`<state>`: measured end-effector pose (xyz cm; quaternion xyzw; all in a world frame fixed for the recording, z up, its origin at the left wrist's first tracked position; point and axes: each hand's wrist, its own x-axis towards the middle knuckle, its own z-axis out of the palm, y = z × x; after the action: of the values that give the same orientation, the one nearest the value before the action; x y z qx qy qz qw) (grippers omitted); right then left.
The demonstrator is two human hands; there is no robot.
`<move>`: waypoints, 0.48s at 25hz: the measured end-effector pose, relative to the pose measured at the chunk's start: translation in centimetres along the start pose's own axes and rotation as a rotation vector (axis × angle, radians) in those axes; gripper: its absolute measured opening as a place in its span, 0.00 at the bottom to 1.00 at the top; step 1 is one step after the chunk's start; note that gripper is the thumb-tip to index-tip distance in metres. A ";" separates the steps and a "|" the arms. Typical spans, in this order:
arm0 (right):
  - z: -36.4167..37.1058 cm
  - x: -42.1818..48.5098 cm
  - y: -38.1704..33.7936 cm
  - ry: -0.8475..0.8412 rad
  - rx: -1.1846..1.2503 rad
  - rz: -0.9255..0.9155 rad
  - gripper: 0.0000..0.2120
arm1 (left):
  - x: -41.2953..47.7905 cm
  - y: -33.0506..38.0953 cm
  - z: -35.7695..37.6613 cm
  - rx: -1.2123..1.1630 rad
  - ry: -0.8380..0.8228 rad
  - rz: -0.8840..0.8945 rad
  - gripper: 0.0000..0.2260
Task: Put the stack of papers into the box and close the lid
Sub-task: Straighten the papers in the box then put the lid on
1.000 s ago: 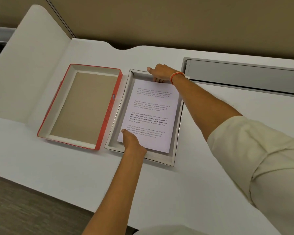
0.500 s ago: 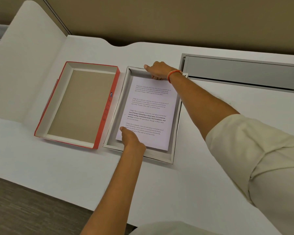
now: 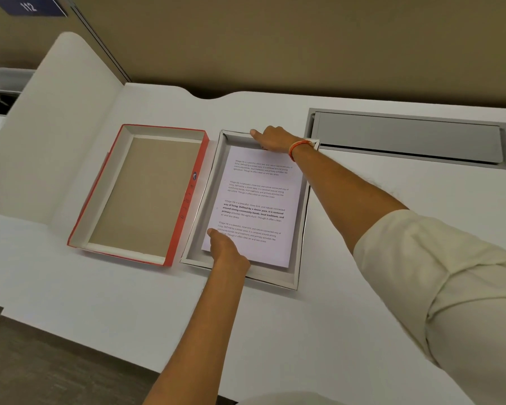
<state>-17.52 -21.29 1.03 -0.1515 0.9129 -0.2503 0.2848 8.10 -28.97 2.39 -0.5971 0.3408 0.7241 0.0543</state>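
A person is leaning over a white bench (image 3: 362, 287), both arms reaching forward. The stack of papers (image 3: 254, 206), printed with 4 short blocks of text, is lying flat inside a shallow white box (image 3: 300, 244), with a little bare floor showing around it. The left hand (image 3: 227, 249) is resting on the stack's near left corner, thumb pressing the top sheet, the other fingers hidden so I cannot tell their shape. The right hand (image 3: 272, 138), an orange band at the wrist, is lying curled over the stack's far edge against the box's far wall, pinching nothing that I can see. Compared with 1 second ago, the hands and papers are sitting just where they were; only the viewpoint is shifting. That suggests the papers are settled and the first step is done. The red-edged lid (image 3: 142, 194) is lying upside down just left of the box, untouched, so closing is likely next.
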 end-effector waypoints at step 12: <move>-1.5 -5.4 -2.5 0.138 0.135 -0.045 0.26 | -3.2 1.7 -0.2 0.076 -0.119 0.066 0.29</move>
<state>-13.75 -20.56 5.84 -0.1348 0.9077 -0.3275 0.2250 8.33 -29.33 6.02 -0.5389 0.3836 0.7464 0.0732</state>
